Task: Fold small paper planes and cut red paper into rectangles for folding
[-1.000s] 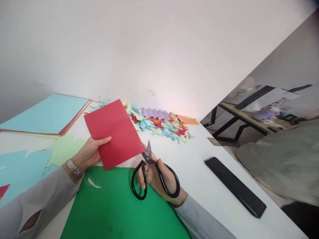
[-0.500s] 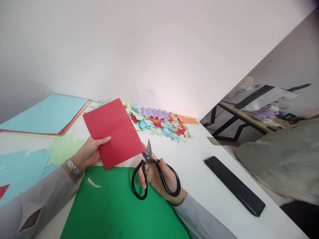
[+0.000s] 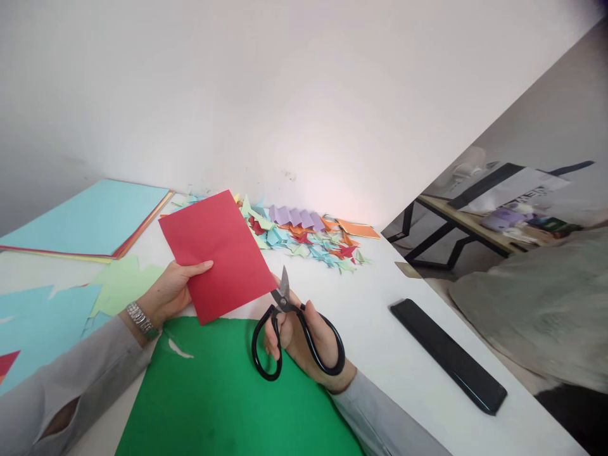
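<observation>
Held up above the table is a sheet of red paper [image 3: 223, 247]. My left hand [image 3: 178, 288] pinches it at the lower left, thumb on the front and the other fingers hidden behind. In my right hand [image 3: 308, 339] is a pair of scissors [image 3: 284, 302] with black looped handles, its blades spread apart and pointing up. One blade tip lies at the paper's right corner; whether it touches is hard to tell. Some right fingers reach behind the blades near that corner. Beneath both hands lies a large green sheet [image 3: 228, 399].
Cut paper stars and scraps [image 3: 304, 240] are heaped along the wall, with a pleated purple strip [image 3: 294, 217]. A stack of coloured paper [image 3: 95, 218] lies at left, above light blue offcuts [image 3: 42, 323]. A long black case [image 3: 449, 354] rests near the table's right edge.
Nearly everything holds still. The whole view has shifted very slightly; both hands, the red paper and the scissors keep the same pose.
</observation>
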The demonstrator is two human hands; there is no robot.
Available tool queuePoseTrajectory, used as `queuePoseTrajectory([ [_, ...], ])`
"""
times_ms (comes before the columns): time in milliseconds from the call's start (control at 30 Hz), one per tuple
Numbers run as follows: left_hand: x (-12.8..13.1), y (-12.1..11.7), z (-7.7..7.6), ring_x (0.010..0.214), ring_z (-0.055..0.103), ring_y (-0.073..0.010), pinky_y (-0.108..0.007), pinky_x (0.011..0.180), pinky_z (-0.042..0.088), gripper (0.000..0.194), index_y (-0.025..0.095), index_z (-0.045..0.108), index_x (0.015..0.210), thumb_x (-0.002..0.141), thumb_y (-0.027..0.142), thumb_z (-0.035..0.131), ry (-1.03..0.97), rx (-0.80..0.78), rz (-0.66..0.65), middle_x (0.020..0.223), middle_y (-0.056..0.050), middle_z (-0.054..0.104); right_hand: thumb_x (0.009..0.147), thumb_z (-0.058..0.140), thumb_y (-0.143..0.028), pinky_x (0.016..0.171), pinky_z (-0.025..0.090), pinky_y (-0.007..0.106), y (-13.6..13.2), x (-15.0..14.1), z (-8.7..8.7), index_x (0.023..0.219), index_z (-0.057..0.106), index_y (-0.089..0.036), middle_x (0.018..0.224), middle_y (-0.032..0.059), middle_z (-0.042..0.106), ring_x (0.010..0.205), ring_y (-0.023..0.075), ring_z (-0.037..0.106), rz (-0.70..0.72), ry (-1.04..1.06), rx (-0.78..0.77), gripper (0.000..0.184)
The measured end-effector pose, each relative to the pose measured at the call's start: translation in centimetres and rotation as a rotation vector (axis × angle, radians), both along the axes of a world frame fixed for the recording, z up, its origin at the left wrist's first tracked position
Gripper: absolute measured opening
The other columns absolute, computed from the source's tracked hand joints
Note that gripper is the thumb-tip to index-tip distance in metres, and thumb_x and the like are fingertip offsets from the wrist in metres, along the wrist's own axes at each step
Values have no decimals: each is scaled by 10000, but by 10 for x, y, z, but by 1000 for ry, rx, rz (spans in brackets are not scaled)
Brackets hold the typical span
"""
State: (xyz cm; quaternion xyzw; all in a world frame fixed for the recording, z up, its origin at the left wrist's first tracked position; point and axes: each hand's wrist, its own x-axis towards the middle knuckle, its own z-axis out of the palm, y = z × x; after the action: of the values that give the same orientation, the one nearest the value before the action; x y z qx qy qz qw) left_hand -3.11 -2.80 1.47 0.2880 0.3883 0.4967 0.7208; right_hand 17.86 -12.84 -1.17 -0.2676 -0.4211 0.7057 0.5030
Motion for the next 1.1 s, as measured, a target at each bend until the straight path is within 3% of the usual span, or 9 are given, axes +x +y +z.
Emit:
queuePoseTrajectory([
  [167,0,1,-1,793,726,-252,-346,659,630,398,122,662,1096,715,11,691,25,-4,-9,1010,-133,736,859,434,-670,542,406,294,2,-1,-2,1418,362,-235,638,-5,641,483,161,541,12,82,27,712],
  [333,0,0,-1,786,728,-263,-351,645,632,365,118,679,1037,689,14,713,34,-15,20,985,-133,742,829,420,-721,522,404,297,0,-3,2,1323,470,-222,618,4,634,452,156,519,-56,23,-9,704],
  [700,0,0,3,765,726,-251,-343,665,627,294,96,698,959,674,32,733,76,-25,26,982,-150,740,825,403,-738,511,394,294,0,-3,2,1364,432,-213,610,2,631,446,154,512,-52,9,-12,754],
  [1100,-1,0,4,797,729,-250,-331,683,633,340,120,700,990,664,36,749,74,-9,13,1032,-141,734,815,379,-761,520,387,293,-1,-3,4,1422,368,-224,587,-18,615,434,148,493,-59,-26,-33,811],
])
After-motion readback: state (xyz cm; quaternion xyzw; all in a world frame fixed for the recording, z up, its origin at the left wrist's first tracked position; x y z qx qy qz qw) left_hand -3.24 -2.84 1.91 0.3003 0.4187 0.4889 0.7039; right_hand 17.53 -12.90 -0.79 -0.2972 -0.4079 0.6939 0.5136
